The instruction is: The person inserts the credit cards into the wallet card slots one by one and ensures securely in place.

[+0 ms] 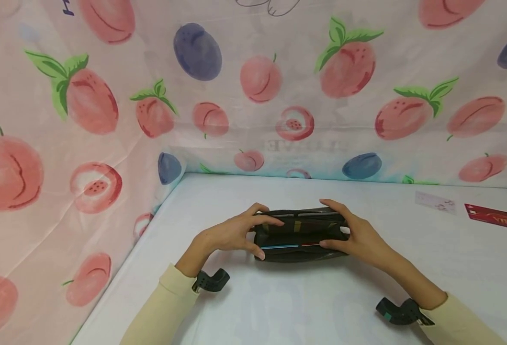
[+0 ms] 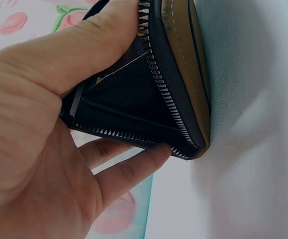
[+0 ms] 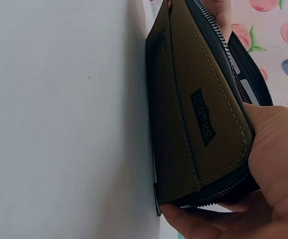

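A dark olive-brown zip wallet (image 1: 296, 257) lies on the white table with its zipped mouth spread wide toward the head camera. My left hand (image 1: 231, 233) grips its left end, thumb at the near rim and fingers along the far side. At the opposite end, my right hand (image 1: 363, 239) holds the wallet between thumb and fingers. Inside, the edges of a blue card (image 1: 280, 247) and a red card (image 1: 310, 244) show along the near wall. The left wrist view shows the black folded gusset (image 2: 134, 94) between the metal zip teeth. Lettering marks the outer face (image 3: 183, 119).
At the table's right lie a pale pinkish card (image 1: 435, 202) and a red VIP card (image 1: 490, 216). A fruit-printed cloth (image 1: 236, 86) rises behind the table and along its left side.
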### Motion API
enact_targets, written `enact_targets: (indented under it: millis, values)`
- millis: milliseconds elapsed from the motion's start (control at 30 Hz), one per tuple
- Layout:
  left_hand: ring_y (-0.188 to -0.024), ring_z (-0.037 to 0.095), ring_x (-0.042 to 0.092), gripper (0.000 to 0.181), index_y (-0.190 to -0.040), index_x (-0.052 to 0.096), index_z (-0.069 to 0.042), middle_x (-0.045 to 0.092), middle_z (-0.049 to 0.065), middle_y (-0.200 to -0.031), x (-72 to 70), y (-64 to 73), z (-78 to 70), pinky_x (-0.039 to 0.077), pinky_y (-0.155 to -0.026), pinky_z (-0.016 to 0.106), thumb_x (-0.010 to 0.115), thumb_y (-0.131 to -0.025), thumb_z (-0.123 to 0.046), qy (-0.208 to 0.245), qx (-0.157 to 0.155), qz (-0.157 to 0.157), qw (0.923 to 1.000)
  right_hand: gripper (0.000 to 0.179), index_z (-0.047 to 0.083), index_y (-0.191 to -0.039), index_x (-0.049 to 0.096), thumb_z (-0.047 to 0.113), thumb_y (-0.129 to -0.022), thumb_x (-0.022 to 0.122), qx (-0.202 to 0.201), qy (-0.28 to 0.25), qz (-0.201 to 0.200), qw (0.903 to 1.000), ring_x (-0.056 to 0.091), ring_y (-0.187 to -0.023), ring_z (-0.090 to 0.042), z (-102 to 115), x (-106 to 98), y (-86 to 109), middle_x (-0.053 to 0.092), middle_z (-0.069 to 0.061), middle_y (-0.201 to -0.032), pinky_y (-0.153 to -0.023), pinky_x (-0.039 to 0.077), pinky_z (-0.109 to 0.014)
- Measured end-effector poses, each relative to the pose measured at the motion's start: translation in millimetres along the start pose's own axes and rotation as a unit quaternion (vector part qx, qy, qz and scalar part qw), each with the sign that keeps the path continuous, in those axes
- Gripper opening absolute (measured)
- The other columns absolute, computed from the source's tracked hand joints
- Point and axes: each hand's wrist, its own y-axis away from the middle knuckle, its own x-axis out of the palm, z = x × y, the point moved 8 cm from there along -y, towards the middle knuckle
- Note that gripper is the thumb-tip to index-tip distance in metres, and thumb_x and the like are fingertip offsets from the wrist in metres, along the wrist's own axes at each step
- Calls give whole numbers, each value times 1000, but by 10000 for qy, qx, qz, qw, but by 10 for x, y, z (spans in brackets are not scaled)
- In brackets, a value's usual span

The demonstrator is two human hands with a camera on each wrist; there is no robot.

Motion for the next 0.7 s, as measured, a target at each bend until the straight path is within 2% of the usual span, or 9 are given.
enact_targets:
  millis: [167, 333, 500, 600, 700]
  values:
    - [-126, 19, 39, 71, -140, 49, -23, 26, 1, -141, -1, 6, 0, 37, -102, 39, 81, -76, -27, 35, 18, -5, 10000, 89, 35, -150, 23, 35, -81, 77, 36, -16, 23, 10000, 53, -113, -45, 21, 5, 10, 41, -21, -142, -83, 43, -61]
    - [-125, 19, 40, 68, -140, 49, -26, 26, 1, -140, -2, 10, 29, 36, -102, 40, 79, -78, -29, 149, -142, -127, 9997, 85, 36, -150, 23, 39, -82, 75, 153, -2, 112, 9998, 59, -105, -40, 45, 15, 18, 49, -22, -134, -77, 48, -54]
    - [-119, 18, 45, 72, -141, 47, -31, 26, 0, -141, -4, 6, 47, 39, -99, 38, 79, -77, -35, -30, -293, -225, 9993, 84, 37, -150, 19, 40, -85, 72, 264, -243, 500, 9981, 60, -104, -39, 62, 13, 28, 49, -22, -132, -74, 51, -49]
    - [-117, 17, 47, 73, -141, 46, -33, 26, 0, -141, -4, 1, 55, 40, -98, 37, 79, -76, -36, -119, -326, -243, 9991, 81, 37, -151, 19, 40, -87, 69, 246, -377, 762, 9961, 58, -108, -43, 56, -61, 39, 42, -21, -140, -78, 52, -48]
    - [-118, 16, 45, 73, -141, 47, -32, 27, -1, -140, -7, 1, 60, 39, -99, 37, 80, -76, -35, -56, -329, -219, 9992, 72, 33, -150, 27, 36, -90, 66, 164, -253, 698, 9971, 57, -111, -41, 18, -257, 34, 44, -19, -140, -82, 50, -47]
